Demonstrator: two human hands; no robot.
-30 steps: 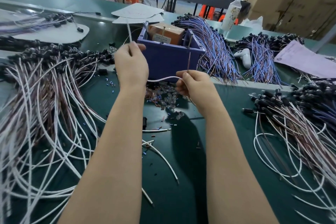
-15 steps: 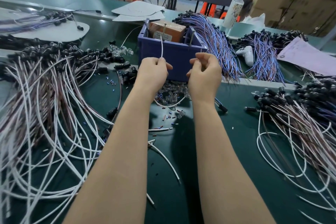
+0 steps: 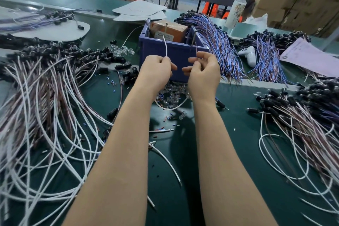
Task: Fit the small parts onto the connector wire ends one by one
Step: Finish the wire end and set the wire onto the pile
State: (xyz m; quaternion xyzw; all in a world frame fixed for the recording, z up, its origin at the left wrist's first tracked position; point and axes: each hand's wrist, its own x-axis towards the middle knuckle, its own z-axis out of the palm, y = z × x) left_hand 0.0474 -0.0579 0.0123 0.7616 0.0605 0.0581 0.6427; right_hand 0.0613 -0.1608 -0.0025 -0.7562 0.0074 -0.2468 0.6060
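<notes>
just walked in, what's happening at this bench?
A person is working bare-handed over a green bench. The left hand pinches a white wire end pointing up; the right hand pinches a thin brownish wire end, likewise. A white loop hangs below both hands, above a pile of clear small parts. Whether a part is fitted is too small to tell.

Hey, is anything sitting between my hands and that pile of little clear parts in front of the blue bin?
Nothing solid. The clear parts lie on the mat just beneath the left hand and right hand. Only the wire, pinched in both hands, droops in a loop across the pile.
</notes>
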